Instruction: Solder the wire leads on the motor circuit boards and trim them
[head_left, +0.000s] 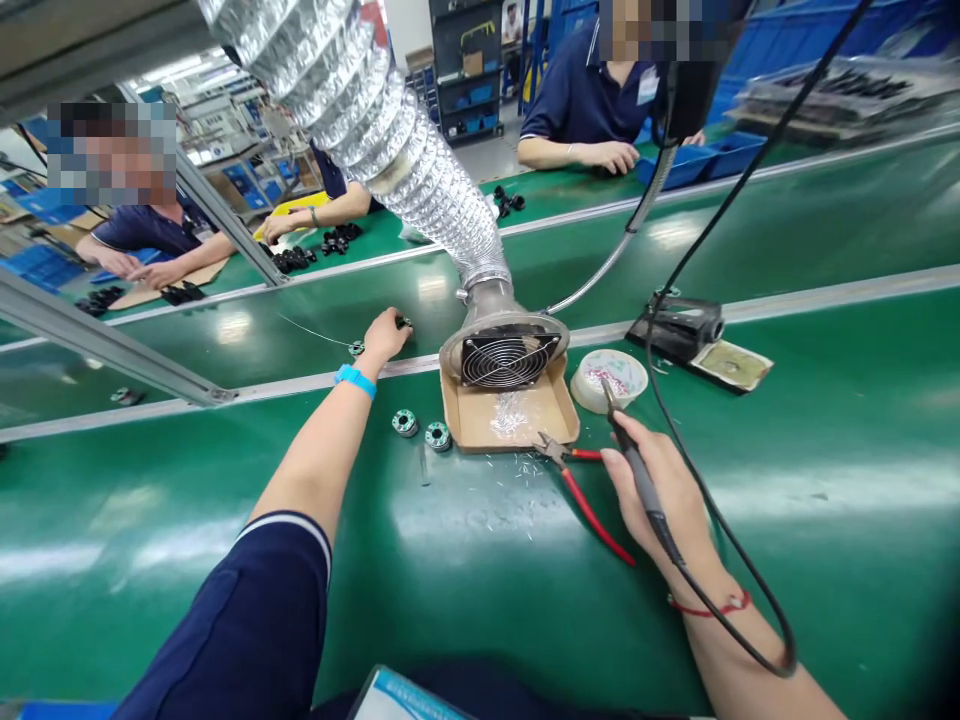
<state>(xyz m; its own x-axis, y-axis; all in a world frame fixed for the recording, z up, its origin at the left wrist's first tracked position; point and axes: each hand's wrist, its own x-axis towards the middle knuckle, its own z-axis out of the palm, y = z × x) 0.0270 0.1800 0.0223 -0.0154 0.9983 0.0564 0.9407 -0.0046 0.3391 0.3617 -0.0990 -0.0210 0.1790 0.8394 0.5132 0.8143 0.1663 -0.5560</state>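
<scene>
My left hand (386, 335) reaches across to the green conveyor belt, its fingers closed around a small round part with a green circuit board (406, 323), mostly hidden by them. Beside the hand lies a similar round part (356, 349) with a thin wire near it. Two more, a left one (405, 423) and a right one (438, 437), stand on the bench. In my right hand (664, 485) is a soldering iron (637, 465), gripped like a pen, its tip over a roll of tape (596, 381). Red-handled cutting pliers (589, 495) lie open left of that hand.
A fan-fronted fume hood (510, 358) on a silver duct (420, 140) stands over a shallow cardboard tray (469, 430) with wire clippings. A soldering iron stand (679, 325) is at right. The iron's black cable (705, 490) loops past my right arm. Co-workers sit across the belt.
</scene>
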